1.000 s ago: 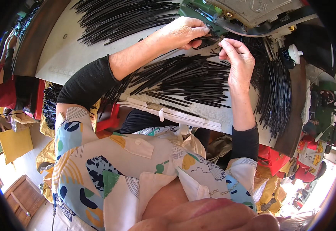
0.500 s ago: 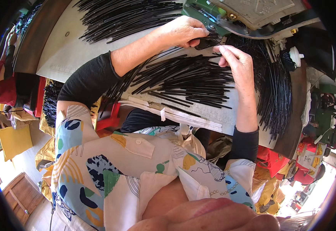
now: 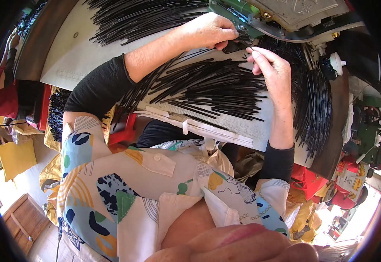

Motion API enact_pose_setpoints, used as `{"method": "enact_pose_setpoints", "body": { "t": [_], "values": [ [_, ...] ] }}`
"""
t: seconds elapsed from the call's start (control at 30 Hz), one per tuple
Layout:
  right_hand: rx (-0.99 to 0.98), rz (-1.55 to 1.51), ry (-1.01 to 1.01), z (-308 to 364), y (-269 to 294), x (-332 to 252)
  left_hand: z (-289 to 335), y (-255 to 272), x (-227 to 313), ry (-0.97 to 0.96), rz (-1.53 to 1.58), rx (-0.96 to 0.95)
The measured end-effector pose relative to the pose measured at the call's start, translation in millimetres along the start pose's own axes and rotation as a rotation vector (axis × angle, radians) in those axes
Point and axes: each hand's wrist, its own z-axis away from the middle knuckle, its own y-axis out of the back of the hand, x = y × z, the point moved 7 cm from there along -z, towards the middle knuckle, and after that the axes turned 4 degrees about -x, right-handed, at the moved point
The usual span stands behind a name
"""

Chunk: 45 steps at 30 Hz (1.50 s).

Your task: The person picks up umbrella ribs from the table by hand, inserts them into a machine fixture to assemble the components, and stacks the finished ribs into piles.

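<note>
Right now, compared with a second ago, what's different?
The right hand dipped slightly toward the body, then moved partway back. Whether either hand grasped or released anything is unclear. The left hand stays near the green machine part; the loose black rods look much the same.

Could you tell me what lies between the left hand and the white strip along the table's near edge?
In the head view, a loose pile of thin black rods lies between the left hand and the white strip.
</note>
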Motion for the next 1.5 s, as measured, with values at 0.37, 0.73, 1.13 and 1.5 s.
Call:
{"method": "enact_pose_setpoints", "body": {
  "t": [0.37,0.73,1.13,1.5],
  "values": [
    [-0.071,-0.02,-0.101,5,-9,3,3,6,-4,0.077,0.25,0.054],
    [-0.064,0.003,-0.111,4,-6,3,1,7,5,-0.018,0.005,0.06],
    [-0.058,-0.075,-0.105,-2,-8,2,-3,10,-3,0.016,0.073,0.032],
    [-0.041,-0.162,-0.133,-8,-9,3,-6,14,-5,0.067,0.139,0.076]
  ]
}}
